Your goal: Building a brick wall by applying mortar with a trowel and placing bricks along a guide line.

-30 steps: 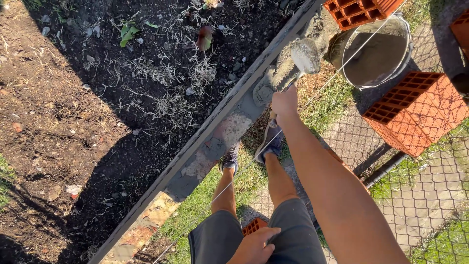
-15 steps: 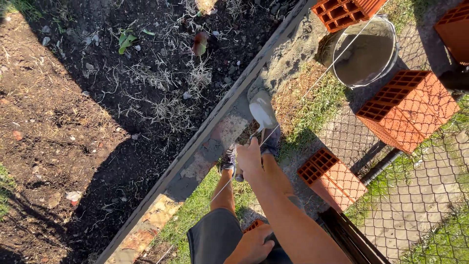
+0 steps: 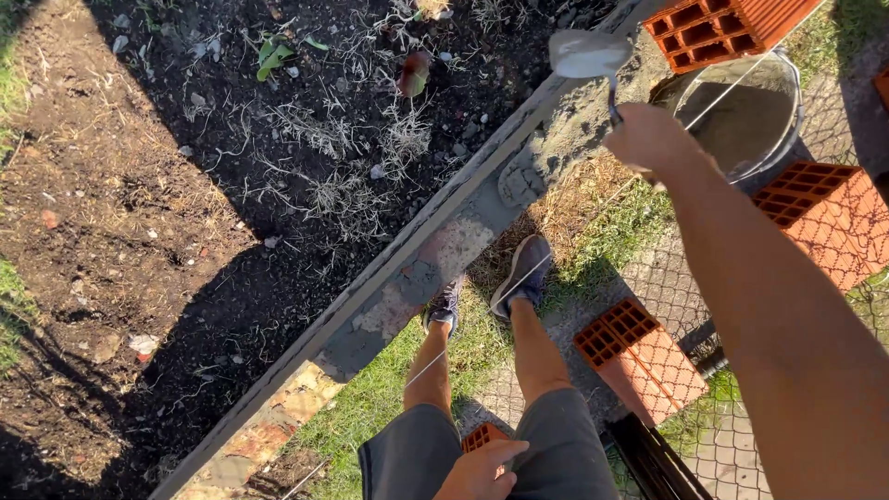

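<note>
My right hand (image 3: 648, 139) is stretched out and shut on the handle of a trowel (image 3: 589, 56), whose blade carries grey mortar above the far end of a low brick wall (image 3: 435, 268). Wet mortar is spread along the wall's top. My left hand (image 3: 482, 468) rests by my thigh, holding a small piece of orange hollow brick (image 3: 480, 435). A metal bucket of mortar (image 3: 741, 111) stands just right of the trowel. My two feet (image 3: 491, 292) stand on grass close to the wall.
Orange hollow bricks lie around: one (image 3: 639, 356) by my right leg, one (image 3: 824, 222) right of the bucket, one (image 3: 722, 28) at the top. A taut string (image 3: 519, 287) runs along the wall. Dark bare soil (image 3: 231, 231) with dry weeds lies left of the wall.
My right hand has swung the trowel from low over the wall near my feet up toward the far end of the wall, beside the bucket. My left hand stays by my thigh.
</note>
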